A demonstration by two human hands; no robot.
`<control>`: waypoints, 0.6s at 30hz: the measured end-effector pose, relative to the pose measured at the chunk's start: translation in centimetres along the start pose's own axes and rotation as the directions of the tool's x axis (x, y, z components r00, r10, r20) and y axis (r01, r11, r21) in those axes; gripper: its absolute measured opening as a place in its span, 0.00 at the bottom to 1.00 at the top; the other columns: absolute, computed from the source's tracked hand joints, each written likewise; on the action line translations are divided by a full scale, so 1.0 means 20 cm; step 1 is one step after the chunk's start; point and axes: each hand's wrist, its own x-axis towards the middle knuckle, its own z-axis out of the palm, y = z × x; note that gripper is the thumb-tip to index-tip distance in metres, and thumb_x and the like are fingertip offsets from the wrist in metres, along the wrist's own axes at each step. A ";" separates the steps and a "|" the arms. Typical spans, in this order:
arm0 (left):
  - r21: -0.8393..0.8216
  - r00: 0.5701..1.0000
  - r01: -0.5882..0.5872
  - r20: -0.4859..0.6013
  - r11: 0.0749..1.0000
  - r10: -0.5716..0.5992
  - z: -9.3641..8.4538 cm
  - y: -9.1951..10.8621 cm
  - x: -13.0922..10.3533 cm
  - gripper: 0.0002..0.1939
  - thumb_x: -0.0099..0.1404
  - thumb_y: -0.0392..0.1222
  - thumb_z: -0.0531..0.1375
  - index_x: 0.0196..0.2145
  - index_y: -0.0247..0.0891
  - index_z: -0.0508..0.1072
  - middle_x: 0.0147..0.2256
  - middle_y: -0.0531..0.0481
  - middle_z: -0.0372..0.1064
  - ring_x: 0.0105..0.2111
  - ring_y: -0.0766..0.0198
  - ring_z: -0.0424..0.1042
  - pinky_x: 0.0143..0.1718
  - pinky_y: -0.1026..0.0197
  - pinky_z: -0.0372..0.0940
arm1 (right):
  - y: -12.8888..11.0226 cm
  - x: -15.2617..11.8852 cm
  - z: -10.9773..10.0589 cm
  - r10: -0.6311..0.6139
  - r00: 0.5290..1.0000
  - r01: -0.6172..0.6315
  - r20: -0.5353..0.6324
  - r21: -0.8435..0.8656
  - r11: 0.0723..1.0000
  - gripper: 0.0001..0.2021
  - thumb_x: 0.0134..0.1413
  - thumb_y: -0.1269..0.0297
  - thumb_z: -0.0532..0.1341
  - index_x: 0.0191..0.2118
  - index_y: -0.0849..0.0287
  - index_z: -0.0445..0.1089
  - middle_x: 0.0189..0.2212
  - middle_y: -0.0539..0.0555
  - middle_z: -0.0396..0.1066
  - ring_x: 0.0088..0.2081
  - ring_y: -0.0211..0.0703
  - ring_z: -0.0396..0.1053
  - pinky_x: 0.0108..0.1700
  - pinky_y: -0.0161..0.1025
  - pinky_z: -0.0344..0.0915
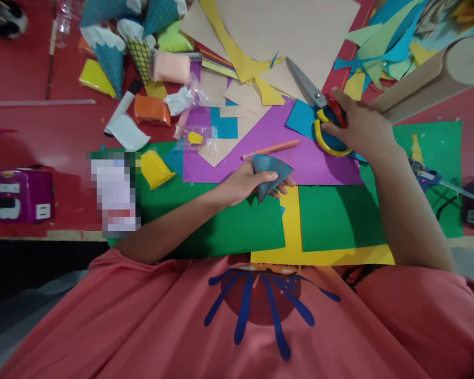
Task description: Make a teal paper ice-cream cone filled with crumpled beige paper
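Note:
Near the middle, my left hand [243,184] grips a small blue paper cone [270,171] with a brown crosshatch pattern, thumb pressed on its side. Off to the right, my right hand [365,129] has its thumb and fingers on the red and yellow handles of a pair of scissors [312,87]. The blades point up and left over beige paper and look closed. An orange pen [270,150] lies on purple paper [237,171] just beyond the cone.
Finished cones [108,55] and clay packets [152,109] lie at the upper left. A blurred-out phone [116,192] rests on green sheets [205,221]. At right are a brown paper roll [414,79], paper scraps [379,45] and a blue glue gun [428,176].

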 end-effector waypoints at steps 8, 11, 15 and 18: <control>0.052 0.999 -0.023 0.026 0.998 0.021 0.00 0.00 -0.01 0.16 0.60 0.49 0.65 0.38 0.31 0.76 0.35 0.39 0.81 0.30 0.59 0.80 0.31 0.61 0.75 | 0.02 0.04 0.00 -0.132 0.991 0.132 0.000 0.012 0.991 0.27 0.65 0.56 0.60 0.64 0.62 0.60 0.56 0.70 0.68 0.54 0.59 0.70 0.51 0.47 0.65; 0.066 0.998 -0.042 0.046 0.997 0.039 -0.01 -0.01 -0.01 0.17 0.60 0.50 0.65 0.39 0.31 0.76 0.35 0.39 0.81 0.31 0.57 0.81 0.32 0.58 0.76 | 0.03 0.04 0.00 -0.158 0.987 0.159 -0.042 0.029 0.987 0.25 0.65 0.58 0.60 0.63 0.62 0.61 0.55 0.70 0.68 0.52 0.56 0.70 0.51 0.47 0.64; 0.003 0.998 -0.017 0.059 1.000 0.017 -0.01 -0.01 -0.01 0.17 0.60 0.49 0.66 0.38 0.31 0.77 0.35 0.40 0.81 0.30 0.60 0.81 0.32 0.60 0.76 | 0.07 -0.02 -0.08 -0.184 0.971 0.198 -0.149 0.085 0.976 0.22 0.63 0.59 0.62 0.60 0.59 0.66 0.49 0.66 0.73 0.50 0.54 0.70 0.50 0.48 0.65; -0.012 0.998 -0.005 0.057 1.000 0.006 -0.01 0.00 -0.01 0.17 0.60 0.49 0.66 0.37 0.31 0.78 0.35 0.41 0.81 0.29 0.61 0.80 0.32 0.62 0.75 | 0.10 -0.14 -0.15 -0.171 0.952 0.231 -0.252 0.230 0.945 0.22 0.61 0.51 0.61 0.56 0.55 0.71 0.39 0.58 0.74 0.39 0.45 0.72 0.42 0.47 0.65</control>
